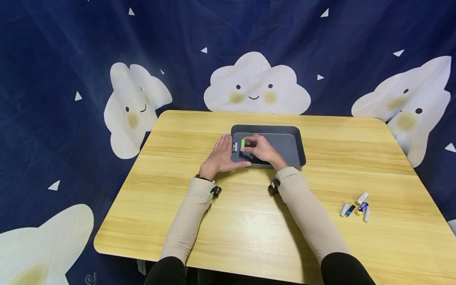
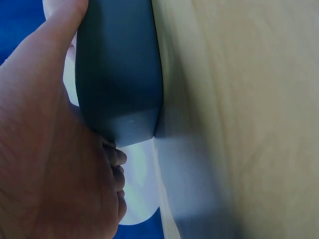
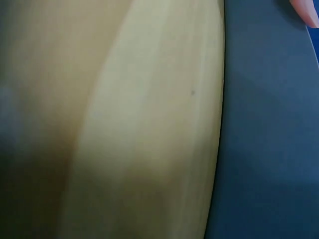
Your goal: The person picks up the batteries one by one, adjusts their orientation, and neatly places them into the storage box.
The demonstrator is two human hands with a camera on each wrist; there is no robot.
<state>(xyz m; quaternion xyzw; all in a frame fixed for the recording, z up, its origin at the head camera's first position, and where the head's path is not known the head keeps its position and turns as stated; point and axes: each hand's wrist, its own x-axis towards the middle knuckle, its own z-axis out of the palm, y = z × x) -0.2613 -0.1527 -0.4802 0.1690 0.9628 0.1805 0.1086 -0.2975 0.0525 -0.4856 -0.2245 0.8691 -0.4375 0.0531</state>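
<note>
pinching a green battery (image 1: 243, 144) in its grip, the right hand (image 1: 263, 149) is over the gray tray (image 1: 286, 147), near another battery (image 1: 235, 147); the left hand (image 1: 221, 156), fingers straight, touches the tray's side.

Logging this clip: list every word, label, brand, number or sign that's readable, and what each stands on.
No text can be read with certainty.
Blue-and-gold battery on the table: pale marks, too small to read.
Other loose batteries beside it: too small.
Batteries in the tray: too small.
White tag below the table's near edge: dark marks, too blurred.
Curtain, lower left: pale curly mark, unclear.
</note>
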